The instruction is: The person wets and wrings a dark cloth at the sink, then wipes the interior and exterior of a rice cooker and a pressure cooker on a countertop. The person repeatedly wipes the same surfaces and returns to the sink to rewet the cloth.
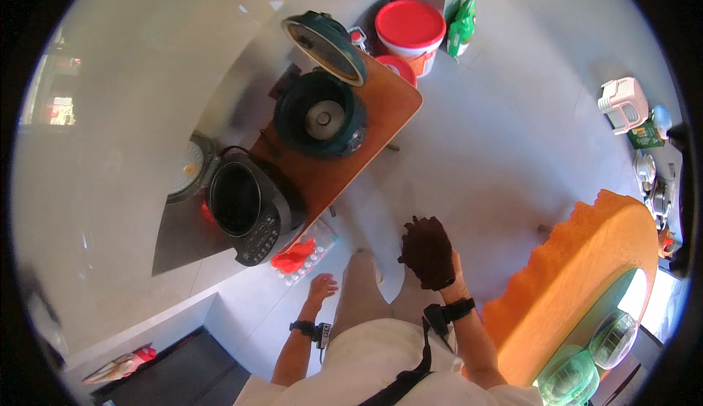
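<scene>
A dark brown cloth (429,252) with ragged edges is in my right hand (457,271), which it mostly hides. My left hand (323,287) hangs with nothing in it, fingers slightly bent, beside a clear plastic bag with red contents (296,255). Before me stands a small wooden-topped table (379,112). On it, a dark green rice cooker (288,117) has its lid (324,46) raised; no inner pot sits inside, and the round heating plate (325,119) shows. Nearer me is a black electric cooker (263,244) with a button panel, its lid (192,169) swung back towards the wall.
Tubs with red lids (411,24) and a green bag (462,27) stand on the floor beyond the table. To my right is a table with an orange cloth (582,252), bearing green plastic domes (568,376). A pink slatted item (624,105) sits by the far-right wall.
</scene>
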A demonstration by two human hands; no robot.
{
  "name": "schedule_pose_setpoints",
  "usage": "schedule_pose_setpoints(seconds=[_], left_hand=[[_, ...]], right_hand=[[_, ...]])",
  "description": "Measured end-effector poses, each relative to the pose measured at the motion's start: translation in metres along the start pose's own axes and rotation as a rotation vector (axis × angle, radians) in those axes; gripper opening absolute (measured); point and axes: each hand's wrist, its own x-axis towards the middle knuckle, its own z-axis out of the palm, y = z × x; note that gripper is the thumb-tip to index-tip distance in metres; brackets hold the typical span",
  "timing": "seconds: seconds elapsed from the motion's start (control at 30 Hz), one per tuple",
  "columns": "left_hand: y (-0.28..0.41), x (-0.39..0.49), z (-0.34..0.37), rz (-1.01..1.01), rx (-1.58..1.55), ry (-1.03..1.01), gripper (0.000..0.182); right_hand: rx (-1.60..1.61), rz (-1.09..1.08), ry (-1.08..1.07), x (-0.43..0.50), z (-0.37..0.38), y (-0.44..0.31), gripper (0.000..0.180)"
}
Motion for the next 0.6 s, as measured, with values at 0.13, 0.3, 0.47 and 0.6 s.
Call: schedule_pose_setpoints(seconds=[0.13,0.3,0.47,0.6], left_hand=[[0.068,0.011,0.017,0.254,-0.13,0.141,0.047],[0.212,0.07,0.023,0.691,-0.028,0.418,0.073],[0.335,0.137,0.011,0.675,-0.197,0.753,0.079],[0.367,0.157,0.011,0.615,-0.111,0.699,0.064]], right_hand=[[-0.607,0.007,-0.056,0.037,-0.011,-0.002,0.048],[-0.179,0.158,-0.122,0.1,-0.025,0.005,0.049],[0.834,0.148,-0.165,0.201,-0.03,-0.001,0.045],[0.696,0.066,-0.001,0.263,0.005,-0.013,0.046]])
